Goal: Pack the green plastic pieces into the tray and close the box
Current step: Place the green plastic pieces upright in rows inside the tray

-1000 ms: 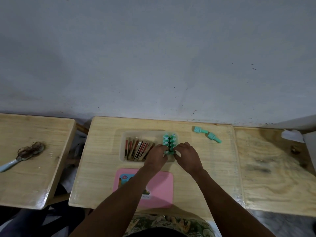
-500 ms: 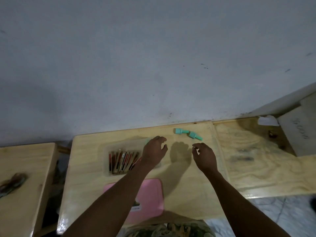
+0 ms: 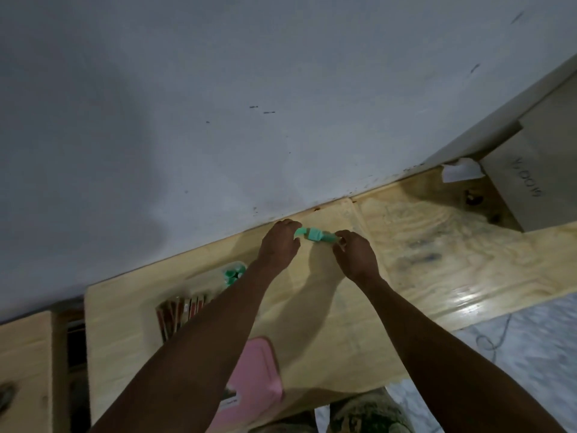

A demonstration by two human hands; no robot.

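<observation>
1. Nearest the camera, at the bottom edge, a patch of patterned green-and-tan clothing [image 3: 368,414] shows between the person's two bare forearms, which reach forward over the table.
2. A flat pink plastic lid with rounded corners [image 3: 254,379] lies on the near part of the pale wooden table [image 3: 327,323], partly hidden by the left forearm; a small printed label sits at its near edge.
3. Beyond the lid stands a clear plastic tray [image 3: 199,276], blurred in this view. Its left part holds a row of thin red-and-brown sticks [image 3: 181,310] standing on edge.
4. At the tray's far right end a cluster of small green plastic pieces [image 3: 232,275] sits packed together, just beside the left wrist.
5. Further on, near the table's back edge, both hands meet over two loose green plastic pegs [image 3: 315,235] that lie end to end in a line.
6. The left hand [image 3: 279,245] has its fingers curled around the left end of this line, pinching it.
7. The right hand [image 3: 356,256] pinches the right end with thumb and fingertips. Whether the pegs are lifted or touching the wood cannot be told.
8. To the right, a second plywood table [image 3: 452,245] butts against the first, with a shiny glare on its near edge.
9. At the far right a crumpled white paper [image 3: 459,170] lies beside a grey box with dark lettering [image 3: 537,185].
10. Behind everything rises a plain grey wall [image 3: 249,89].
</observation>
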